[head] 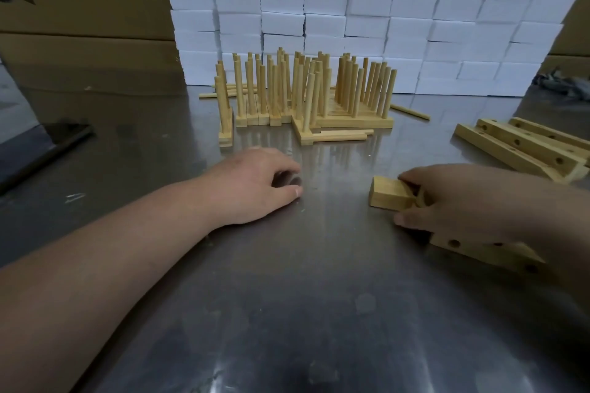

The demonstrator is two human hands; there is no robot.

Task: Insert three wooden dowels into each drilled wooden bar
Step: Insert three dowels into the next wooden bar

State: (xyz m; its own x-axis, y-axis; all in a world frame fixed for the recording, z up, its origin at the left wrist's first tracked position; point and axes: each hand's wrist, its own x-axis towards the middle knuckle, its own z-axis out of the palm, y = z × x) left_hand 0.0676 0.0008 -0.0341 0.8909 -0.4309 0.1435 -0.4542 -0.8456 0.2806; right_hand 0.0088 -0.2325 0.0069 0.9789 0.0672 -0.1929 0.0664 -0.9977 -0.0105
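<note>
My right hand (472,201) grips a drilled wooden bar (391,194) that lies on the steel table (287,297) at the right. The bar's left end sticks out past my fingers, and two holes show behind my hand. My left hand (255,183) rests on the table at the centre, its fingers curled loosely and holding nothing. Several bars with upright dowels (303,89) stand grouped at the back. Loose dowels (341,135) lie flat in front of that group. More drilled bars (520,147) without dowels lie at the right.
A wall of white foam blocks (351,9) rises behind the group. Cardboard boxes (83,16) stand at the back left, and another at the far right edge. A single dowel (410,112) lies to the right of the group. A dark cloth (565,86) lies at the back right.
</note>
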